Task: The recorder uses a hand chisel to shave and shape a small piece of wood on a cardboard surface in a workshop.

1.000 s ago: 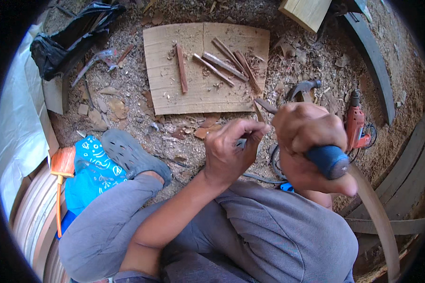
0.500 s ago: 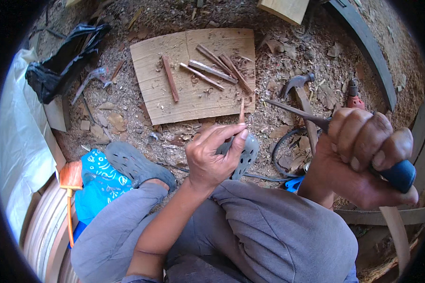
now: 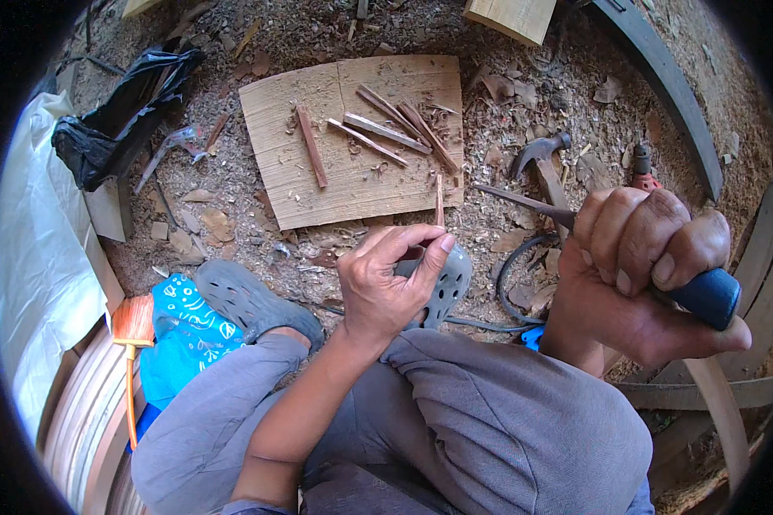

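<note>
Whittling step: left hand [image 3: 385, 283] pinches a thin reddish wooden stick [image 3: 439, 200] upright; right hand [image 3: 640, 275] grips a blue-handled metal blade [image 3: 524, 203]. Next cut likely needs the blade on the stick.

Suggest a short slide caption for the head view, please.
Seated person's left hand pinches a thin wood stick upright while the right hand grips a blue-handled knife above a shaving-strewn board.

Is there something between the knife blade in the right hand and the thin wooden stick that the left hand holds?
Nothing visible. The knife blade in the right hand points toward the wooden stick pinched upright by the left hand; only open air lies between them, above the chip-covered ground.
</note>
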### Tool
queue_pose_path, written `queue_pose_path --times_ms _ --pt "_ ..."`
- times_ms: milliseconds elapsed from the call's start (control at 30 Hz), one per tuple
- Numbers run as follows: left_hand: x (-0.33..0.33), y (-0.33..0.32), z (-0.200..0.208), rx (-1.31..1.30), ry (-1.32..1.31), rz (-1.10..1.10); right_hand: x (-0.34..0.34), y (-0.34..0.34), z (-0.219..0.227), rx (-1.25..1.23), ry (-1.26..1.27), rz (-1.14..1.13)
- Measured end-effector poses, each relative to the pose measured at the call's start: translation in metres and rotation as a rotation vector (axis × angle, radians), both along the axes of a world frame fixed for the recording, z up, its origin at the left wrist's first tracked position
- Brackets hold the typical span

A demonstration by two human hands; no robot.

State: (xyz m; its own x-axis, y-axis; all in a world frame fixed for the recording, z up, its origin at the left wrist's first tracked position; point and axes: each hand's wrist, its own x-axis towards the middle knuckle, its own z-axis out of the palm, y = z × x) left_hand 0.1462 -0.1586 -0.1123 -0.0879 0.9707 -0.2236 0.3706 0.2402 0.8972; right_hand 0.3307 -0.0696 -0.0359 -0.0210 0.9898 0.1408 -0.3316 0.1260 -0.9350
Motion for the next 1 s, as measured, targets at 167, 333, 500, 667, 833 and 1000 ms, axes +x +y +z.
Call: queue_pose_path --times_ms 167,333,500,667,833,1000 --pt "-0.001 0.000 0.000 -0.006 -0.014 -0.005 -0.001 0.004 -0.001 0.039 0.016 -0.009" --pt "-0.010 -0.006 0.000 -0.148 -0.297 0.220 0.003 0.006 -0.005 0.051 0.015 -0.106" --pt "-0.014 0.007 -0.001 -0.212 -0.584 0.361 0.004 -0.011 -0.033 -0.149 -0.258 -0.200" --pt "-0.019 0.010 -0.008 -0.161 -0.649 0.303 -0.017 -0.002 -0.021 -0.299 -0.499 0.103" --pt "-0.014 0.013 -0.004 -0.146 -0.685 0.248 -0.027 0.000 -0.028 -0.212 -0.455 0.091" --pt "-0.014 0.014 -0.005 -0.180 -0.706 0.263 -0.028 -0.002 -0.031 -0.081 -0.501 0.107"
